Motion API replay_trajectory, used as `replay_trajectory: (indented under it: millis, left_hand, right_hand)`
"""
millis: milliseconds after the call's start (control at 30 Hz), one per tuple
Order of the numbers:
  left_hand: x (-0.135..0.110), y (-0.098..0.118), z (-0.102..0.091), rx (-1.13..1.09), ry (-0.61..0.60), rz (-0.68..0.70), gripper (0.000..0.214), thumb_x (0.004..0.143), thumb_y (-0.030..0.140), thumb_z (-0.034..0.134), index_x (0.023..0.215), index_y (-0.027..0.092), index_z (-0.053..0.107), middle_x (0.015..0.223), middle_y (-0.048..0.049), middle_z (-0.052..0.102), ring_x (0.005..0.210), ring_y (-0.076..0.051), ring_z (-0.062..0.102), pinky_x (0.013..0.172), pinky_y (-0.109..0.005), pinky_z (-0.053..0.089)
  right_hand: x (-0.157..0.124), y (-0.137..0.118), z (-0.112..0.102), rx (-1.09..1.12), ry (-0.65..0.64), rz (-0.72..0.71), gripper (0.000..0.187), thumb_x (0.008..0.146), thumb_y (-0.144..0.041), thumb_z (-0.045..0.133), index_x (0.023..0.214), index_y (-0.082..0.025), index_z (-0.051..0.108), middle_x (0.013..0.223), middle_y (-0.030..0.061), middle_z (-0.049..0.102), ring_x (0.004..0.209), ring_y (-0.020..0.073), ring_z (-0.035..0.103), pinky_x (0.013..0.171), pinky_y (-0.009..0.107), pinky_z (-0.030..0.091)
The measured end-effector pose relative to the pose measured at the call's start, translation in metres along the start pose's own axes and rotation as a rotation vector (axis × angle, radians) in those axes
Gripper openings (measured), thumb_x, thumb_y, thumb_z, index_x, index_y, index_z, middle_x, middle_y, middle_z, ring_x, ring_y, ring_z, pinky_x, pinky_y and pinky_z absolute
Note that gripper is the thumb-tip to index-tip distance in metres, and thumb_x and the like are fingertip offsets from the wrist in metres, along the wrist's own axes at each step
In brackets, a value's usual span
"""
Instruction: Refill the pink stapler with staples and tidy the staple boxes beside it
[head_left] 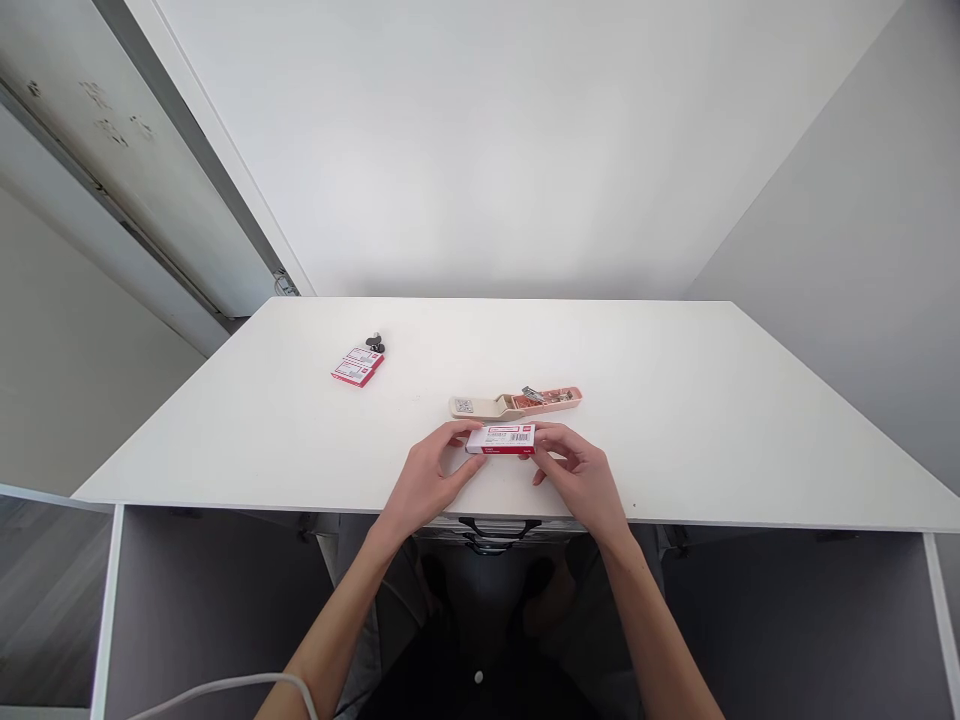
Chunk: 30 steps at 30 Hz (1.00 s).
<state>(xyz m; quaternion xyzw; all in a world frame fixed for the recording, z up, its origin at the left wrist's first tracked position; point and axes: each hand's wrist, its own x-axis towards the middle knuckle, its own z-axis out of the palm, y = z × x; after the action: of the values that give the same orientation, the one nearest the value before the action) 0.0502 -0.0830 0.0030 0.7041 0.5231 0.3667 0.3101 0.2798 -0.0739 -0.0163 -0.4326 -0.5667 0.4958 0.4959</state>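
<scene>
At the near left, a thin white cable (247,680) crossed the person's left forearm. Black curved drawer handles (499,527) showed beneath the near edge of the smooth white worktop (697,410). Just inside that edge, around the middle, the left hand (437,468) and the right hand (581,476) shared a small oblong white-and-red carton (501,440): the left grip pinched its left end, the right grip its right end. Its printed white face was up, its red side toward the person. Just beyond lay a long, slim, opened cream-and-pink case (486,408), a small silver metal piece (533,394) resting on its pink right part. Farther off, at the left, lay flat red-and-white boxes (358,367), with small dark rounded pieces (376,344) just beside their far end. A plain white wall (480,150) rose behind the worktop.
</scene>
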Motion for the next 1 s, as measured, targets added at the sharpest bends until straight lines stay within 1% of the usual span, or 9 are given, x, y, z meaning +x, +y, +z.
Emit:
replay_trajectory:
  millis: [133,167,233,433,600,667,800,900,1000]
  left_hand:
    - [-0.0008,-0.0001,0.0000,0.019,0.003,-0.014,0.032,0.098,0.036,0.061,0.129,0.027,0.065,0.130,-0.0039,0.072,0.117,-0.023,0.066,0.107,-0.041,0.053]
    - [-0.0010,0.0000,0.0000,0.030,0.007,-0.022,0.032,0.098,0.036,0.061,0.129,0.027,0.065,0.130,-0.0035,0.072,0.116,-0.023,0.067,0.107,-0.041,0.053]
    - [-0.0014,0.0004,0.0000,0.045,0.013,-0.031,0.032,0.098,0.036,0.061,0.129,0.027,0.066,0.129,-0.0030,0.073,0.115,-0.024,0.067,0.106,-0.041,0.053]
    - [-0.0021,0.0023,0.0002,0.059,0.017,-0.026,0.035,0.096,0.038,0.063,0.129,0.027,0.065,0.127,-0.0037,0.073,0.114,-0.024,0.068,0.103,-0.040,0.054]
    - [-0.0017,0.0054,0.0000,0.048,0.015,-0.025,0.032,0.097,0.039,0.063,0.127,0.027,0.066,0.128,-0.0031,0.073,0.114,-0.023,0.068,0.104,-0.038,0.054]
    - [-0.0012,0.0061,-0.0001,0.040,0.010,-0.015,0.030,0.098,0.039,0.061,0.125,0.027,0.067,0.128,-0.0028,0.073,0.113,-0.023,0.067,0.103,-0.037,0.053]
    - [-0.0010,0.0056,0.0002,0.057,0.024,-0.020,0.030,0.100,0.038,0.057,0.126,0.027,0.067,0.124,-0.0029,0.074,0.107,-0.022,0.068,0.099,-0.037,0.054]
    - [-0.0014,0.0045,0.0004,0.064,0.023,-0.026,0.031,0.100,0.036,0.055,0.127,0.027,0.067,0.123,-0.0036,0.074,0.105,-0.022,0.068,0.097,-0.036,0.054]
    - [-0.0021,0.0038,0.0002,0.067,0.018,-0.018,0.033,0.100,0.033,0.054,0.130,0.027,0.067,0.122,-0.0034,0.074,0.103,-0.022,0.068,0.095,-0.035,0.054]
  right_hand:
    - [-0.0006,-0.0030,-0.0011,-0.080,0.027,0.085,0.042,0.091,-0.060,0.071,0.108,-0.022,0.072,0.094,0.0086,0.078,0.068,0.0211,0.070,0.064,0.039,0.062]
    - [-0.0007,-0.0036,-0.0013,-0.096,0.033,0.098,0.044,0.090,-0.061,0.071,0.108,-0.022,0.072,0.088,0.0077,0.077,0.062,0.0200,0.068,0.066,0.040,0.061]
    - [-0.0007,-0.0041,-0.0016,-0.108,0.035,0.107,0.045,0.091,-0.063,0.070,0.108,-0.021,0.071,0.085,0.0069,0.077,0.059,0.0190,0.067,0.067,0.040,0.060]
    - [-0.0006,-0.0021,-0.0016,-0.086,0.034,0.105,0.047,0.090,-0.065,0.069,0.108,-0.022,0.070,0.088,0.0071,0.077,0.059,0.0190,0.066,0.067,0.040,0.060]
    - [-0.0013,-0.0019,-0.0013,-0.066,0.036,0.100,0.043,0.091,-0.061,0.070,0.110,-0.022,0.070,0.091,0.0068,0.077,0.061,0.0178,0.066,0.067,0.039,0.061]
    - [-0.0014,-0.0031,-0.0009,-0.061,0.032,0.091,0.041,0.091,-0.059,0.071,0.109,-0.023,0.070,0.093,0.0074,0.077,0.065,0.0192,0.068,0.066,0.039,0.061]
    - [-0.0013,-0.0058,0.0002,-0.054,0.028,0.070,0.038,0.090,-0.059,0.072,0.104,-0.023,0.071,0.100,0.0093,0.077,0.081,0.0245,0.074,0.062,0.038,0.062]
    - [-0.0012,-0.0068,0.0004,-0.059,0.031,0.068,0.038,0.090,-0.059,0.072,0.103,-0.024,0.071,0.094,0.0083,0.077,0.079,0.0245,0.074,0.062,0.038,0.062]
    - [-0.0013,-0.0069,0.0003,-0.066,0.039,0.067,0.038,0.090,-0.060,0.072,0.103,-0.023,0.071,0.094,0.0086,0.077,0.077,0.0246,0.074,0.061,0.039,0.061]
